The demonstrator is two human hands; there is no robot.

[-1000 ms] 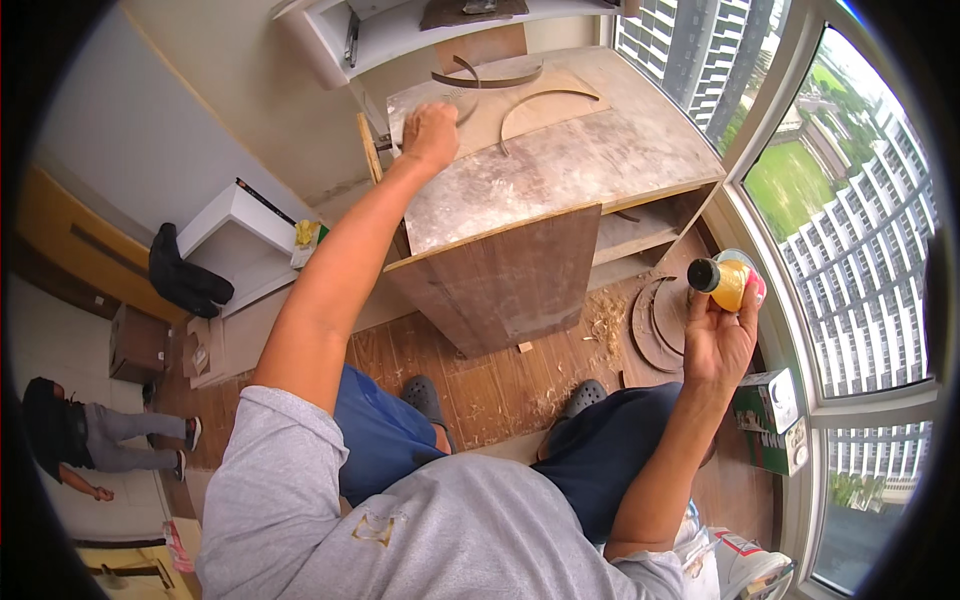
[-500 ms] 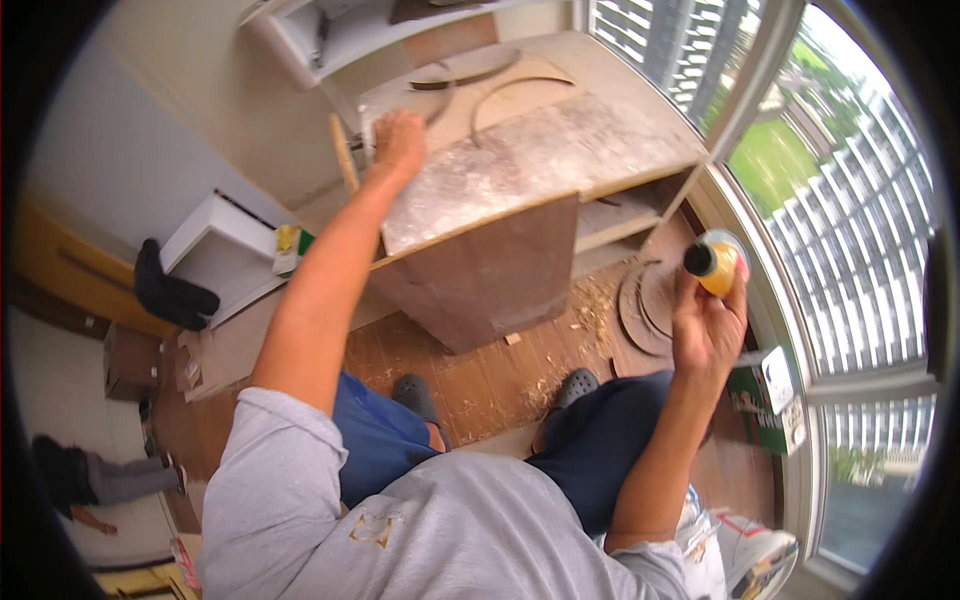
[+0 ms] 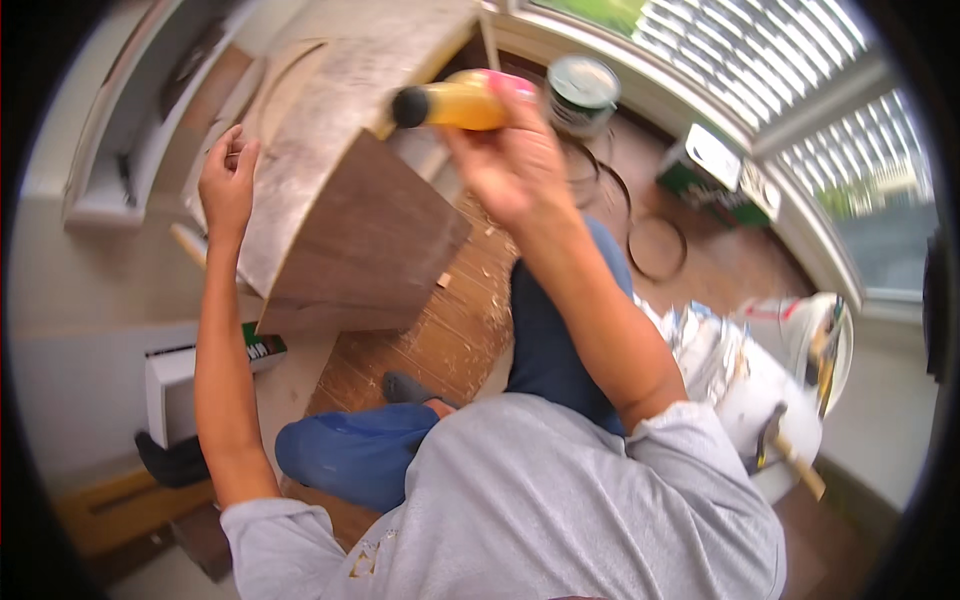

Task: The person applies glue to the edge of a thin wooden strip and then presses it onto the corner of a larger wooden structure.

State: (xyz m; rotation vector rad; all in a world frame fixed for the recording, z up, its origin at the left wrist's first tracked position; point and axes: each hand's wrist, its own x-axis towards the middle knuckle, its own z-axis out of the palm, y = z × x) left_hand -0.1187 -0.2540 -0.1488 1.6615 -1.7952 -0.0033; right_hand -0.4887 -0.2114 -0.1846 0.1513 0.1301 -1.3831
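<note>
My right hand [image 3: 515,165] is wrapped round a yellow bottle [image 3: 462,103] with a black cap, held on its side over the edge of the wooden cabinet. The cap points left, and a pink patch shows near my fingers. My left hand [image 3: 228,185] is raised by the left side of the cabinet's worn, pale top [image 3: 330,105], its fingers loosely bent and nothing visible in them. Near it a thin curved strip [image 3: 290,70] lies on that top. The cabinet's brown side panel [image 3: 365,240] faces my legs.
A round tin [image 3: 582,92] stands by the window. Coiled strips [image 3: 657,248] and wood shavings lie on the floor. Right of me are a green-and-white box [image 3: 715,180], a white bucket [image 3: 835,350] with tools and a hammer [image 3: 790,450]. A white shelf unit [image 3: 130,130] stands left.
My view has swung to the right. My right hand has brought the bottle from beside the window to over the cabinet edge. The left hand has loosened from a fist.
</note>
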